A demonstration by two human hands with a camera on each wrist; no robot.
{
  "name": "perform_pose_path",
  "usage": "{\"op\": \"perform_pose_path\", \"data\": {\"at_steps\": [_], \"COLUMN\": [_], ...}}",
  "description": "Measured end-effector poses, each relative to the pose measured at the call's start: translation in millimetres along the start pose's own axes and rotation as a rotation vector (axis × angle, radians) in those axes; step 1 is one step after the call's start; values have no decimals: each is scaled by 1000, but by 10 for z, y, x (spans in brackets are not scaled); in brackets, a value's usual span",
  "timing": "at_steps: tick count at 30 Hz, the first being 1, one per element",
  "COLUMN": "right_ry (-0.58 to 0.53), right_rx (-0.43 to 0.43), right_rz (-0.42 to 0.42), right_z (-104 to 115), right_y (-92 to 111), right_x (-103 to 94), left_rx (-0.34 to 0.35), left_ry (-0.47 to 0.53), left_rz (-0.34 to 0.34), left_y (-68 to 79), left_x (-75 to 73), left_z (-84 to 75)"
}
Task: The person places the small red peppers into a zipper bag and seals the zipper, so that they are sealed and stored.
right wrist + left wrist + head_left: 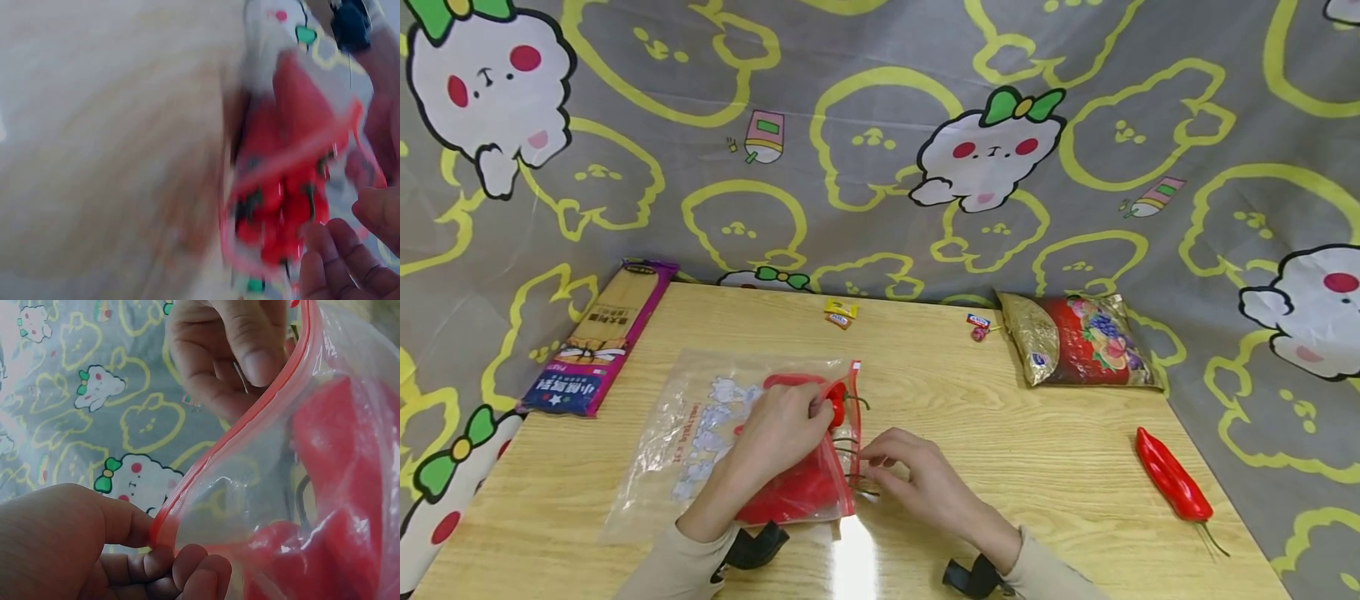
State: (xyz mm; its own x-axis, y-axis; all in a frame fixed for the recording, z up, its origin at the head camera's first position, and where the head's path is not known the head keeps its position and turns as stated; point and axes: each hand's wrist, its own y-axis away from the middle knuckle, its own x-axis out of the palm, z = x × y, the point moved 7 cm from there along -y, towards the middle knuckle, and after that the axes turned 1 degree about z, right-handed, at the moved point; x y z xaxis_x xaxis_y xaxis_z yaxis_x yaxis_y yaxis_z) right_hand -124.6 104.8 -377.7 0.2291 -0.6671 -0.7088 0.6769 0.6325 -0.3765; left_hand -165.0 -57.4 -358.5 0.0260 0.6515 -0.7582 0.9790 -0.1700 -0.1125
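Gripping the red zip edge of the clear zip bag point(730, 433), both hands work at its open mouth on the wooden table point(1037, 467). The left hand point(778, 437) lies over the bag, thumb and curled fingers pinching the red strip; the left wrist view confirms this pinch. The right hand point(917, 479) pinches the same strip nearer the table front, fingers bent. Red chili peppers point(797, 492) fill the bag, green stems pointing toward the opening. To the right, well apart, a single red pepper point(1172, 475) lies loose. Farther back sit a fruit-printed pouch point(1078, 340), a purple noodle packet point(598, 337) and small candies point(841, 313).
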Motion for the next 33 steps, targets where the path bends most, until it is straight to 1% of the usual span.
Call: {"op": "perform_pose_path", "data": {"at_steps": [2, 4, 6, 8, 10, 13, 17, 20, 22, 24, 26, 27, 28, 30, 33], "right_ry": [119, 270, 420, 543, 637, 742, 865, 907, 903, 871, 834, 812, 794, 767, 754], "right_rx": [13, 29, 57, 101, 149, 233, 395, 591, 733, 908, 1051, 1104, 1145, 1179, 1152], "right_rz": [-55, -117, -170, -207, -226, -248, -292, -287, -245, -163, -78, -34, 4, 47, 33], "right_z": [-90, -209, -350, -512, -673, -889, -1101, -1248, -1355, -1473, -1576, -1619, -1652, -1694, -1707], "right_y": [76, 182, 320, 479, 658, 944, 1357, 1673, 1868, 2048, 2198, 2259, 2307, 2370, 2414], "right_x": [-160, -347, -552, -764, -983, -1332, -1811, -2113, -2258, -2354, -2400, -2407, -2407, -2391, -2363], "left_rx": [-4, -10, -17, -16, -14, -11, -7, -1, -3, -5, -8, -10, -12, -14, -15], "left_ry": [8, 16, 24, 25, 23, 23, 25, 18, 17, 17, 21, 24, 25, 25, 21], "left_rz": [-1, -1, 4, 3, 4, 6, 4, -2, -2, 0, 4, 7, 8, 9, 8], "left_y": [-1, -1, 1, 0, 0, -1, -1, -1, 2, 3, 4, 5, 5, 4, 1], "left_x": [-2, 0, 8, 10, 13, 16, 15, 6, 4, 4, 5, 6, 7, 9, 15], "left_z": [0, 1, 4, 5, 6, 8, 12, 15, 18, 18, 16, 15, 15, 13, 13]}}
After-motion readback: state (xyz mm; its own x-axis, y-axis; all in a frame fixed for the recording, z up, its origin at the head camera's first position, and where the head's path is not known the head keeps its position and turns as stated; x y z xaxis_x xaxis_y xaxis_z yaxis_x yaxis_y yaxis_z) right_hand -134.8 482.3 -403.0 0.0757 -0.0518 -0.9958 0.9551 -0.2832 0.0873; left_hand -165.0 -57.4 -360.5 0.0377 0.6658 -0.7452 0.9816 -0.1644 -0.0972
